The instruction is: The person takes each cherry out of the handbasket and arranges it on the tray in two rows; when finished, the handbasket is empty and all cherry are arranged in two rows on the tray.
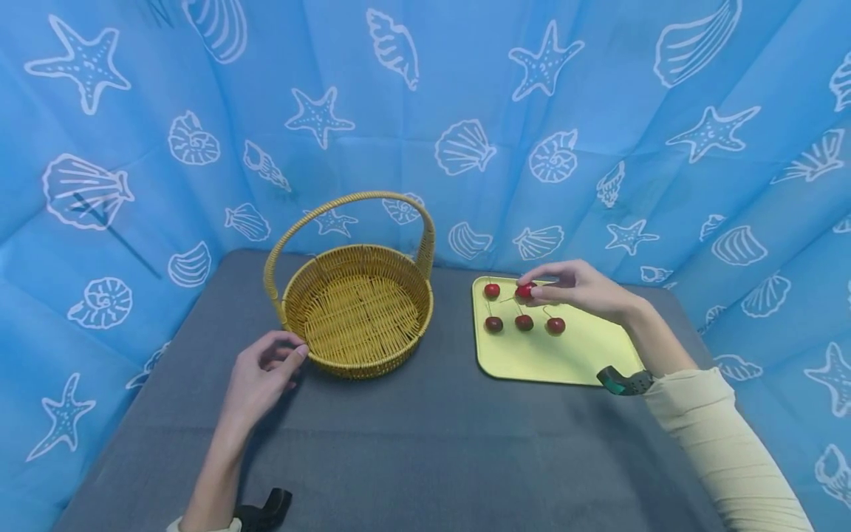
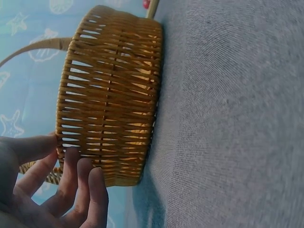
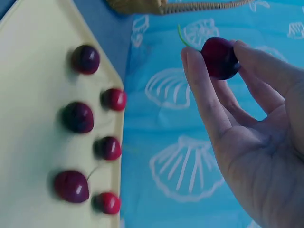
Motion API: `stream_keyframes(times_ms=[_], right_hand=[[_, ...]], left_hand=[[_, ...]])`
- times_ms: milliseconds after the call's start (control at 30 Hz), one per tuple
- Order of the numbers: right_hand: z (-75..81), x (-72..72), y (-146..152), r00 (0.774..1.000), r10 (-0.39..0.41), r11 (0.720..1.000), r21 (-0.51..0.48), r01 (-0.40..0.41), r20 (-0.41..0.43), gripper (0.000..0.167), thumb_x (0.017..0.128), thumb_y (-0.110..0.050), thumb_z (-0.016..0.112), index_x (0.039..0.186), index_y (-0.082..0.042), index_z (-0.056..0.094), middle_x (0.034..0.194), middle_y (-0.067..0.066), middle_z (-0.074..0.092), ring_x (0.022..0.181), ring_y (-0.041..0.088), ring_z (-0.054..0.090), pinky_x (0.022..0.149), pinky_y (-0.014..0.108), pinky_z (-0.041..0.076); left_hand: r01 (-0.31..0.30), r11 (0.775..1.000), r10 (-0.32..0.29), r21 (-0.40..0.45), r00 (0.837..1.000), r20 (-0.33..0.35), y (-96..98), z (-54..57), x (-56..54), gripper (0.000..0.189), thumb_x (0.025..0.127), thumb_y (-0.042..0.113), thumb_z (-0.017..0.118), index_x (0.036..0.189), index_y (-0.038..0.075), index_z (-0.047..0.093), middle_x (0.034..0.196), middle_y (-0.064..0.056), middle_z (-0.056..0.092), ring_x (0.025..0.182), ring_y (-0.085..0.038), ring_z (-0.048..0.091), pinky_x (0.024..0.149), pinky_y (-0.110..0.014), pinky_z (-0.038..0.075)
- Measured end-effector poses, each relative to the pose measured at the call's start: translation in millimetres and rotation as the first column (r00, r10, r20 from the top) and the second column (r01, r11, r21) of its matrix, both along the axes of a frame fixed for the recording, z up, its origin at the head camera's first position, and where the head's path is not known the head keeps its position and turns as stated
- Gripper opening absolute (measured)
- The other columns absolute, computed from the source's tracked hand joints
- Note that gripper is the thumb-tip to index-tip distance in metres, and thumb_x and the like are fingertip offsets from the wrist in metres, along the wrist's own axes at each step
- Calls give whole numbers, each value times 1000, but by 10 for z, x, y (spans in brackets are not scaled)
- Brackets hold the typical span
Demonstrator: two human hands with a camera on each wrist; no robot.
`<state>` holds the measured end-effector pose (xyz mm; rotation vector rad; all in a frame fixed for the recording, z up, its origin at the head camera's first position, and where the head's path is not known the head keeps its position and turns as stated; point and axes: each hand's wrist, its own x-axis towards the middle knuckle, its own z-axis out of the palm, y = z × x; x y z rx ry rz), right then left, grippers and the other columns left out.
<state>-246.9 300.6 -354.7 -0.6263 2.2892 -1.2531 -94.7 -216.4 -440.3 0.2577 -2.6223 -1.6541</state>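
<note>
A round woven basket (image 1: 362, 314) with a tall arched handle stands left of centre. My left hand (image 1: 266, 369) holds its near left rim between thumb and fingers; the left wrist view shows the fingertips (image 2: 84, 166) against the woven side. Over a yellow tray (image 1: 572, 362) my right hand (image 1: 575, 290) pinches a dark red cherry (image 3: 219, 58) between thumb and fingertips, its green stem sticking out. In the right wrist view this cherry is apart from the tray. Several other cherries (image 1: 524, 322) lie on the tray in loose rows, a few hidden behind the hand in the head view.
Grey cloth (image 1: 425, 451) covers the table, with a strip of it between basket and tray. A blue curtain (image 1: 399, 111) printed with white shells and starfish hangs close behind and at both sides. The basket's handle (image 1: 352, 198) arches high above its rim.
</note>
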Motion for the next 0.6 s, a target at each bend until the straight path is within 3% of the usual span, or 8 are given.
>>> stream_keyframes(times_ms=[100, 367, 467, 600], right_hand=[[-38, 76, 163, 996, -74, 996, 38, 76, -44, 39, 108, -21, 70, 141, -2, 66, 142, 8, 71, 116, 9, 78, 102, 21, 60], [-206, 222, 562, 973, -218, 965, 132, 226, -69, 52, 104, -24, 75, 149, -2, 61, 160, 24, 53, 118, -9, 69, 97, 12, 56], [-352, 250, 700, 962, -256, 948, 169, 269, -93, 54, 103, -24, 76, 149, 0, 60, 159, 25, 55, 121, -4, 68, 94, 13, 57], [-558, 282, 830, 947, -295, 932, 179, 315, -128, 52, 103, -19, 77, 147, 3, 61, 153, 27, 59, 129, 23, 72, 91, 16, 61]], left_hand=[[10, 1000, -10, -17, 1000, -10, -3, 10, 4, 33, 107, 37, 71, 127, 12, 70, 118, -21, 78, 86, -15, 76, 71, -31, 65], [24, 998, -25, -50, 999, -33, -16, 20, 5, 30, 107, 37, 71, 125, 12, 70, 116, -21, 78, 84, -15, 76, 69, -29, 64], [22, 998, -25, -63, 999, -36, -19, 12, 3, 32, 107, 39, 71, 125, 13, 71, 117, -21, 78, 84, -15, 76, 68, -28, 64], [22, 996, -26, -86, 998, -49, -23, 2, 3, 30, 106, 38, 71, 124, 14, 71, 117, -20, 79, 82, -13, 76, 67, -27, 62]])
